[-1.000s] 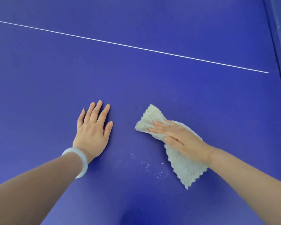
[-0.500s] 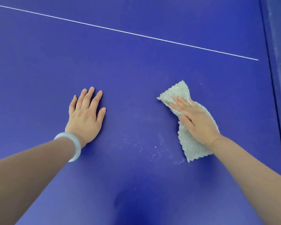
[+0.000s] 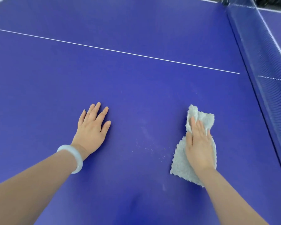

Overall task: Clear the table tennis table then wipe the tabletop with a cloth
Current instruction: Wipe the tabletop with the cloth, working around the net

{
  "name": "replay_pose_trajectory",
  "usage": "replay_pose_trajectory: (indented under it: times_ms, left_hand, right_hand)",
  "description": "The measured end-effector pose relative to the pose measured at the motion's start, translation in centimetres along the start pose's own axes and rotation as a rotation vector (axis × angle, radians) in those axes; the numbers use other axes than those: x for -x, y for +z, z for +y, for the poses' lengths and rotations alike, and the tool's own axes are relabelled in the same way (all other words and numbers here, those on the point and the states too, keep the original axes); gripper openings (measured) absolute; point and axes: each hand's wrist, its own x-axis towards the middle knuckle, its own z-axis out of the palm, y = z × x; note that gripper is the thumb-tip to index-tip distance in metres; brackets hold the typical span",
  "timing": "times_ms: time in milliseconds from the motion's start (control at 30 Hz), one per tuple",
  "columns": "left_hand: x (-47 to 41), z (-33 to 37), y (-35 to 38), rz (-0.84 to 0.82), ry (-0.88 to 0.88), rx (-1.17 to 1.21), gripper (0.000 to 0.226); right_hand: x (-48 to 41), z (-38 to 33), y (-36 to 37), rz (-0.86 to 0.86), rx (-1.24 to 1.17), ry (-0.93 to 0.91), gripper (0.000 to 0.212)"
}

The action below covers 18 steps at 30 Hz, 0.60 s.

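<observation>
The blue table tennis surface (image 3: 136,95) runs up to the net (image 3: 266,62). The pale fluffy cloth (image 3: 180,158) lies near the net, spread flat, likely to sweep a wide strip, with its far end bunched. The right hand (image 3: 199,143) lies on it with an unclosed grip: fingers straight, palm pressing down, pinching nothing. Cloth shows beyond the fingertips and beside the wrist. The left hand (image 3: 91,129), farther from the net, lies flat and empty, probably bracing. White specks (image 3: 151,150) lie between the hands, not yet wiped.
</observation>
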Motion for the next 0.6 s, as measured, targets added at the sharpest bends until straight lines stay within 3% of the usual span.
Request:
replay_pose_trajectory:
  times_ms: [167, 300, 400, 533, 600]
  left_hand:
    - [2.8, -1.9, -0.7, -0.009, 0.02, -0.157, 0.07]
    - [2.3, -2.1, -0.2, 0.017, 0.014, -0.168, 0.067]
    - [2.4, -2.5, 0.2, 0.014, 0.02, -0.171, 0.065]
    - [2.6, -2.0, -0.2, -0.006, 0.0, -0.178, 0.065]
    - [2.6, -1.7, -0.5, -0.022, -0.003, -0.174, 0.065]
  right_hand:
    - [-10.0, -2.2, 0.7, 0.053, 0.014, 0.018, 0.055]
    - [-17.6, -4.4, 1.1, -0.016, 0.043, -0.046, 0.053]
    - [-17.3, -7.0, 2.0, -0.103, 0.088, -0.268, 0.054]
    - [-10.2, -6.9, 3.0, -0.413, 0.001, -0.778, 0.051]
    - [-10.2, -4.5, 1.4, -0.436, -0.091, -0.743, 0.05]
